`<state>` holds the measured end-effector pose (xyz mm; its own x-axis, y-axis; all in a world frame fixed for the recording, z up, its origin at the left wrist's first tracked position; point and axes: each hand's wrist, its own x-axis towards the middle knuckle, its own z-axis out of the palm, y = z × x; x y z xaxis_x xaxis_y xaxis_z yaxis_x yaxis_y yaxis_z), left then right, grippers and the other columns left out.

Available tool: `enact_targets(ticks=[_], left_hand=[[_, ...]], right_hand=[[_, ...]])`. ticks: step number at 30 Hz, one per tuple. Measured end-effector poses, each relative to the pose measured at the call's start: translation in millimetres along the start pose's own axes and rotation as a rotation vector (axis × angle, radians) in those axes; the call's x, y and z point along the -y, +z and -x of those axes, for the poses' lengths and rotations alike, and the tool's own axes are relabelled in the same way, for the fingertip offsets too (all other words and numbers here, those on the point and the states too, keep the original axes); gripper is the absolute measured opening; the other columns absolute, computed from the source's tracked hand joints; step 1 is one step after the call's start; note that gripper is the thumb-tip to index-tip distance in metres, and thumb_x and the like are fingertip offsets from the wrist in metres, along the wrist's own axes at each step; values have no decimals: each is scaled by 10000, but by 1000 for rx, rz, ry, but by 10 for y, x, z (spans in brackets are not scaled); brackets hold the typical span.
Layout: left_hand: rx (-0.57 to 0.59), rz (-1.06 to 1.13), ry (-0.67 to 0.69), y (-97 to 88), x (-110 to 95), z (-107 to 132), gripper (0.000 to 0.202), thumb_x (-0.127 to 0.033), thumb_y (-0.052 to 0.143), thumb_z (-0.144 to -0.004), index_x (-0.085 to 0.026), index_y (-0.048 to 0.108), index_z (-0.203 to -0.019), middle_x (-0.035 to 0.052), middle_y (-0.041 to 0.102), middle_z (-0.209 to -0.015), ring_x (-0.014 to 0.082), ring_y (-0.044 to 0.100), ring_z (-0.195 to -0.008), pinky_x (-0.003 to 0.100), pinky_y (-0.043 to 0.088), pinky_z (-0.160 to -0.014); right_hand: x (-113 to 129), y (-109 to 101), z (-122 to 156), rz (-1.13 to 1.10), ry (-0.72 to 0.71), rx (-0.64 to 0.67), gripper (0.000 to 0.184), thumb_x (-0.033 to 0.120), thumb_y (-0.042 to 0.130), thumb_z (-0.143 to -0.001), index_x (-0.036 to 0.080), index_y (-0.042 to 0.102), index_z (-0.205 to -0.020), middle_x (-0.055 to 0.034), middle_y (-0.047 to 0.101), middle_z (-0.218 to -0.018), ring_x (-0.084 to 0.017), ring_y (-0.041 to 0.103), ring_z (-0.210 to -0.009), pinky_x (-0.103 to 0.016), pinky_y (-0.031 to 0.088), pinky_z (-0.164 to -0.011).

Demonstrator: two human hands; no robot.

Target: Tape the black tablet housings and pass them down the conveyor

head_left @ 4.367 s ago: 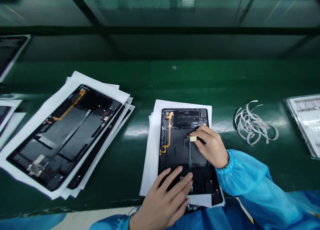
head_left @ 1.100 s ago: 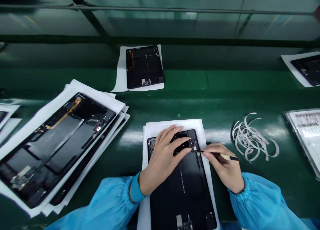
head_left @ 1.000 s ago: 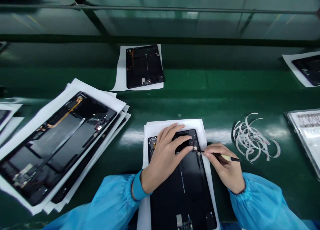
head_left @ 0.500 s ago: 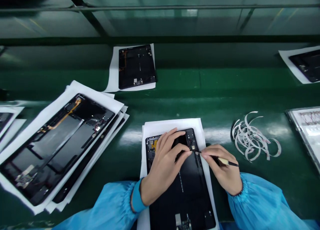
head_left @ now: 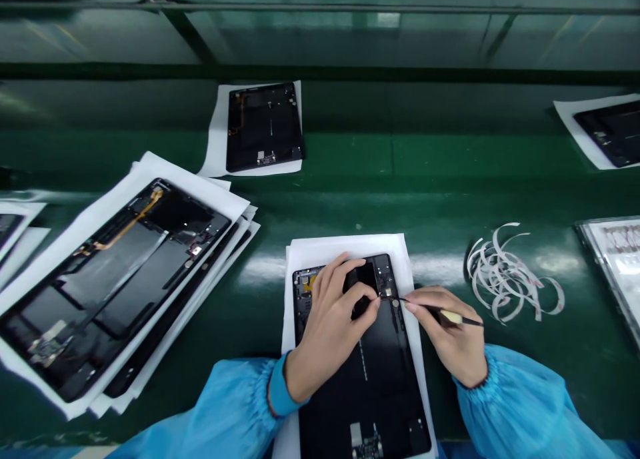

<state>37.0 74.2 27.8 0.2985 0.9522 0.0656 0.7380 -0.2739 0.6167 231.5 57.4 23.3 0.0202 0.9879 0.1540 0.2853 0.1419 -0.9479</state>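
a green bench (head_left: 345, 156) fills the view, with a dark rail and glossy green panes beyond it. on it, a black tablet panel (head_left: 367, 379) lies on a white sheet (head_left: 345, 249) at the near edge, long side running toward the person, and everything else is placed around this panel.

left of the panel, and just apart from it, sits a fanned stack (head_left: 165, 202) of more black panels on white sheets. beyond the panel lies a single panel (head_left: 265, 126) on its own sheet, and further off to the right is another (head_left: 613, 132). right of the panel are a loose tangle of white film strips (head_left: 513, 272) and, past that, a clear tray (head_left: 613, 262) holding printed sheets.

blue sleeves (head_left: 515, 406) cover both forearms. the left hand (head_left: 330, 329) lies on the panel's upper part, fingers spread and holding nothing, hiding much of that area. the right hand (head_left: 450, 332) comes in from the panel's right side, fingers pinched narrow around a thin black pick (head_left: 453, 316) with a cream grip, its tip at the panel's top right area beside the left hand's fingertips.
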Motion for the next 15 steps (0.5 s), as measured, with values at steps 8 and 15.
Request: enact_targets(ticks=[8,15], left_hand=[[-7,43,-14,-16,-12,-12,106,-169,605,-901,-229,631,-818,65,525,-1308,317,335,-1388,582,304,-1073],[-17,42,-11,-14,-11,-18,98,-167,625,-886,-230,640,-812,60,536,-1300,322,364,-1369,581,315,-1074]], right_hand=[[-32,43,-73,-46,-2,77,121,140,741,-808,251,772,-843,-8,776,-822,-204,738,-775,-320,608,-723],[-36,42,-69,-69,-23,74,150,128,734,-810,266,783,-842,-11,778,-827,-222,743,-783,-352,618,-736]])
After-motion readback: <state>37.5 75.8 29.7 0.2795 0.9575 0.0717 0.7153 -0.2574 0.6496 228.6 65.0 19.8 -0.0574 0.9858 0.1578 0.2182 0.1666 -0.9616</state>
